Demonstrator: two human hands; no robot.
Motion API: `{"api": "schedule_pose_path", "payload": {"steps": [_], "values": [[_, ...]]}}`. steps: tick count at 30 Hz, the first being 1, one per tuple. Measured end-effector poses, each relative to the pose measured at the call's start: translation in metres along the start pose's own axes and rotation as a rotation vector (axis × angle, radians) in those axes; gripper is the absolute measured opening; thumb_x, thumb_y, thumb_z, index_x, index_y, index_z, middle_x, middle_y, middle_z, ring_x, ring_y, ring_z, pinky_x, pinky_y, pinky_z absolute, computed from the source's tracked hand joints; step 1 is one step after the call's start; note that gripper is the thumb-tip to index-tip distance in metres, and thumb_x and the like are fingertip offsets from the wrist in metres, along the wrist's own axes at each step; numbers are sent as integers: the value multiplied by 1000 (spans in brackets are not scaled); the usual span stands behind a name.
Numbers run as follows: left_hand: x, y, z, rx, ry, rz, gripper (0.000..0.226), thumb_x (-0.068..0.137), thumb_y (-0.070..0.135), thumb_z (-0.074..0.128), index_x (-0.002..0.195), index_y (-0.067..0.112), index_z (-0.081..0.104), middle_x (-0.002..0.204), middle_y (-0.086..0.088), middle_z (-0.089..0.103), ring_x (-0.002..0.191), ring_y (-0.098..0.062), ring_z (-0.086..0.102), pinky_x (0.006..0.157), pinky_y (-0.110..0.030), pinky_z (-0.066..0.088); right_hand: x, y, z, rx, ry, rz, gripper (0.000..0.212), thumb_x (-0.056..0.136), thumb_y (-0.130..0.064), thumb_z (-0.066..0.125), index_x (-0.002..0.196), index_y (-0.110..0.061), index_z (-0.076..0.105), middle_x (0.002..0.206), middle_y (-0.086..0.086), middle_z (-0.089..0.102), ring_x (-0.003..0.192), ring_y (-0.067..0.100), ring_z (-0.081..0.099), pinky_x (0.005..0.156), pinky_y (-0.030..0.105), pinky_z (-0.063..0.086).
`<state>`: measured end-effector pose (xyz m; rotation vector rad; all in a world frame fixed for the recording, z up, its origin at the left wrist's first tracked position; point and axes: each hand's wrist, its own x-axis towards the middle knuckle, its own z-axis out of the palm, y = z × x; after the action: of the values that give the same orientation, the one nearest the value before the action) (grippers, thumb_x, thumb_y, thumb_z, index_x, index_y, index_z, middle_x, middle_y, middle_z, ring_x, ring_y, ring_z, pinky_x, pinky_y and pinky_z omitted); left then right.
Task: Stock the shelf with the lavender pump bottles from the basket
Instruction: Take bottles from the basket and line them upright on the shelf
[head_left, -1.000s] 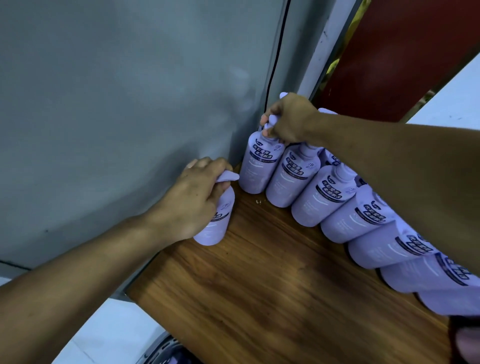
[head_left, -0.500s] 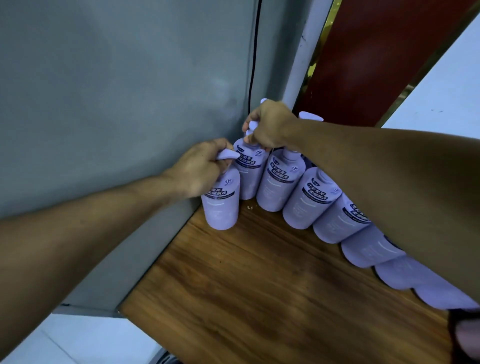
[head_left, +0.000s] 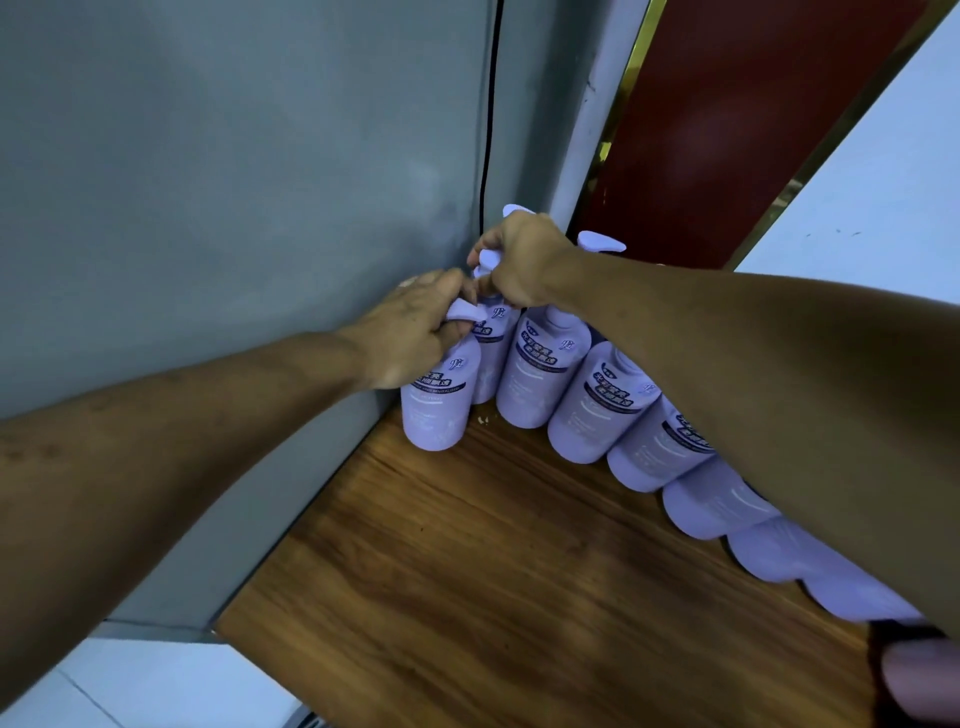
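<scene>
The left hand (head_left: 415, 332) is now holding the front bottle (head_left: 439, 410) much nearer the shelf's back-left corner than a second ago, when that bottle was standing apart along the left edge. It is now sitting upright just in front of the corner bottle (head_left: 491, 348). The two seem to be touching, though the hand is covering the spot. The right hand (head_left: 519, 260) is still gripping the corner bottle's pump, as before.

The row of bottles (head_left: 582, 410) is running along the back edge of the wooden shelf (head_left: 519, 597) from the corner toward the right, each one touching the next. The right forearm (head_left: 753, 389) is stretching over this row and hiding most of its pumps. A grey panel (head_left: 208, 182) is closing off the left edge, and a black cable (head_left: 488, 104) is running down it into the corner. A red panel (head_left: 727, 130) is standing behind the back edge.

The left hand is sitting on top of the front bottle, its fingers and thumb curling round the pump head (head_left: 462, 312), with the bottle's body standing below the palm against the grey panel. The right hand is curling tightly round the corner bottle's pump, just above and behind the left hand.
</scene>
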<state>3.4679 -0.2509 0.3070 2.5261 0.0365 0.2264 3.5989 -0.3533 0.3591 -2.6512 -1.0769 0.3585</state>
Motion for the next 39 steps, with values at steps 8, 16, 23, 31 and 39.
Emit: {"api": "schedule_pose_path", "payload": {"steps": [8, 16, 23, 31, 39], "values": [[-13, 8, 7, 202, 320, -165, 24, 85, 33, 66, 94, 10, 63, 83, -13, 69, 85, -40, 60, 74, -42, 49, 1, 7, 5, 8, 26, -16, 34, 78, -24, 74, 112, -24, 71, 95, -5, 59, 107, 21, 63, 85, 26, 49], [-15, 2, 11, 197, 362, -102, 26, 86, 31, 66, 106, 15, 61, 86, -12, 70, 87, -40, 60, 71, -37, 44, 5, 8, 6, -15, 28, -28, 40, 79, -28, 73, 118, -21, 67, 114, 2, 66, 108, 21, 62, 86, 28, 50], [-14, 4, 19, 208, 371, -135, 30, 86, 32, 66, 107, 12, 59, 86, -13, 70, 89, -41, 60, 73, -42, 47, 4, 8, 7, -4, 35, -17, 42, 79, -25, 73, 120, -20, 66, 119, 6, 65, 112, 24, 60, 91, 31, 49], [-13, 2, -9, 194, 299, -228, 24, 85, 26, 67, 94, 5, 63, 87, -16, 68, 88, -39, 60, 75, -38, 47, 1, 4, 12, -36, 66, -15, 39, 80, -26, 70, 118, -17, 66, 116, 8, 66, 109, 27, 61, 93, 38, 50], [-15, 13, 2, 206, 227, -173, 26, 84, 30, 68, 98, 9, 64, 87, -12, 69, 87, -37, 59, 72, -35, 45, -3, 5, 13, -26, 67, -22, 41, 81, -28, 70, 120, -19, 65, 120, 7, 64, 112, 26, 59, 93, 34, 49]]}}
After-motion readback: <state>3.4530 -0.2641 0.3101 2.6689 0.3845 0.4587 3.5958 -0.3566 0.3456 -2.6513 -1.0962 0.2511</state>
